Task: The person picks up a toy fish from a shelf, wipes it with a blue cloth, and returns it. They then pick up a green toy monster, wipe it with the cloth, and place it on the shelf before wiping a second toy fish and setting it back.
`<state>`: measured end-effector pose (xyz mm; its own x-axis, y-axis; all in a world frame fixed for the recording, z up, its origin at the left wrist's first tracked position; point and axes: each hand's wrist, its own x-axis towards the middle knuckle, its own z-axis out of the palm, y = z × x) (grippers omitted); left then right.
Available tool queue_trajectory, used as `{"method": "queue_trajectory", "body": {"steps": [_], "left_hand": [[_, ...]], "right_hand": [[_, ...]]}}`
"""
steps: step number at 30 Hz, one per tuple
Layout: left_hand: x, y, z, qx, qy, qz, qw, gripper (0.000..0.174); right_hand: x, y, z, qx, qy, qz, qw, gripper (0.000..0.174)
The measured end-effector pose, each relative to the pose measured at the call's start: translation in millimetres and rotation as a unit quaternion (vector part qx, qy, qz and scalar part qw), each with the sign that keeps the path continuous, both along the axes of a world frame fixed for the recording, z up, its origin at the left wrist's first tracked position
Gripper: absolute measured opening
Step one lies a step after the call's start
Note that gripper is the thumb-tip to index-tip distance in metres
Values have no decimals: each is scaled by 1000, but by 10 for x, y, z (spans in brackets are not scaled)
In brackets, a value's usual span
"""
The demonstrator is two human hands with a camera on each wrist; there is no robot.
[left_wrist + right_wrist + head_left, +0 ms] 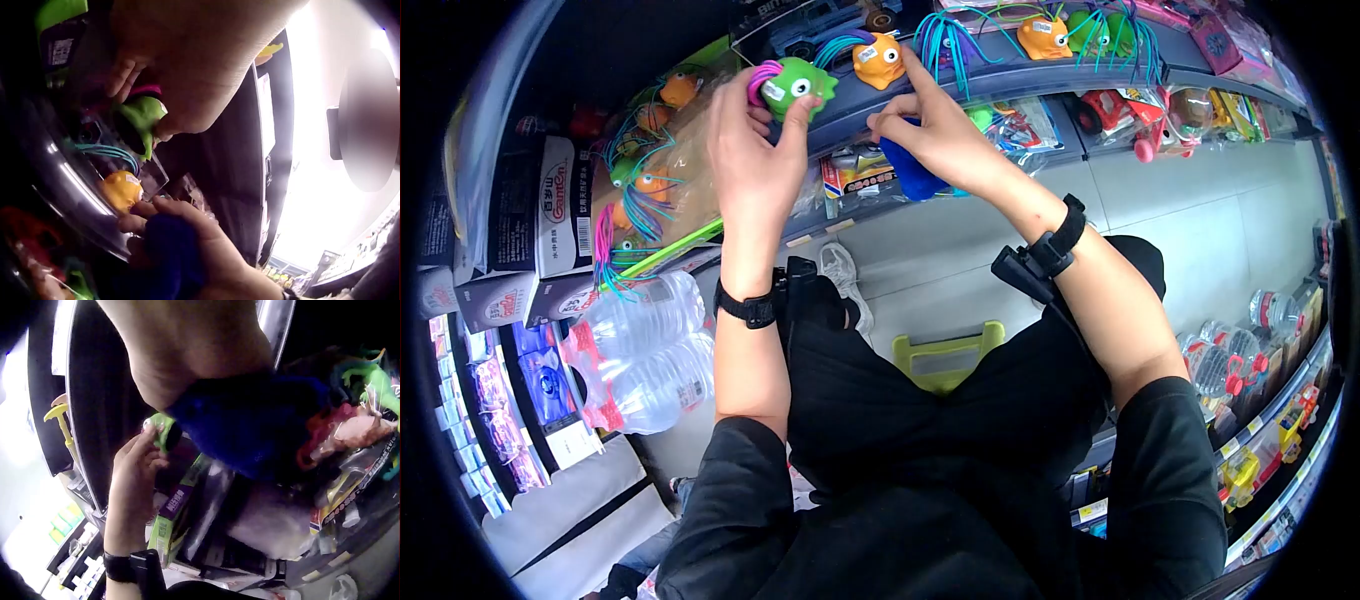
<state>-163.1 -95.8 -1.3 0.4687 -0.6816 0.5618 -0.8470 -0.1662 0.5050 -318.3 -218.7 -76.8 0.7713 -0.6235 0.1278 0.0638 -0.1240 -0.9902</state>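
Note:
My left hand grips a green fish-shaped toy with big eyes and pink-purple strands, held just over the shelf edge. To its right an orange fish-shaped toy with blue and purple strands sits on the shelf. My right hand holds a blue cloth in its palm, its index finger stretched to the orange toy's side. In the right wrist view the cloth hangs below that hand, whose fingers are hidden.
More stranded toys line the shelf at right. An open box at left has several others. Packaged toys lie on the shelf below. Large water bottles stand at left, and a yellow-green stool is between the legs.

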Motion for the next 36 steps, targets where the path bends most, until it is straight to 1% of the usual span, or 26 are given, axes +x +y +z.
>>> {"method": "queue_trajectory", "body": {"steps": [1,3,4,7,8,11,14,16,19,20,23,26,29,32,35,36], "left_hand": [[7,-1,-46,11,39,-13,999,45],[-14,-34,-119,28,-15,-43,999,43],[-37,-64,-156,14,-30,-47,998,42],[-37,-180,-216,13,-23,-49,998,43],[-13,-210,-232,12,-39,-47,998,44],[48,-282,-277,9,-83,-33,996,45],[123,-313,-323,4,-115,-17,993,44],[190,-329,-358,-3,-133,-20,991,44],[241,-326,-338,14,-104,-3,995,44],[232,-318,-325,25,-67,-7,997,45],[184,-289,-267,88,13,-18,996,48],[250,-268,-320,82,-37,-38,995,48],[277,-272,-357,73,-11,-55,996,46],[292,-263,-376,90,38,-73,993,46],[305,-241,-382,118,11,-70,991,54],[294,-237,-381,103,28,-72,992,58]], "right_hand": [[12,-14,-21,-7,3,-12,1000,103],[43,-27,-47,-22,9,-34,999,103],[25,-27,-3,-57,38,-34,997,94],[55,-51,-60,-30,24,-36,999,104],[69,-52,-94,-24,14,-36,999,104],[75,-54,-140,-24,40,-25,999,102],[32,8,-75,-28,45,-7,999,100],[43,-28,-160,-49,47,-20,997,98],[30,-92,-121,-52,68,-15,996,97],[22,-101,-94,-47,78,-9,996,97],[19,-37,-73,-28,58,-14,998,90],[9,-75,-105,-82,78,-18,993,89],[-12,-91,-95,-46,72,-9,996,96],[-23,-83,-105,-41,69,-26,996,95],[-55,-81,-93,-59,66,-25,996,95],[-53,-69,-108,-61,51,-33,996,94]]}}
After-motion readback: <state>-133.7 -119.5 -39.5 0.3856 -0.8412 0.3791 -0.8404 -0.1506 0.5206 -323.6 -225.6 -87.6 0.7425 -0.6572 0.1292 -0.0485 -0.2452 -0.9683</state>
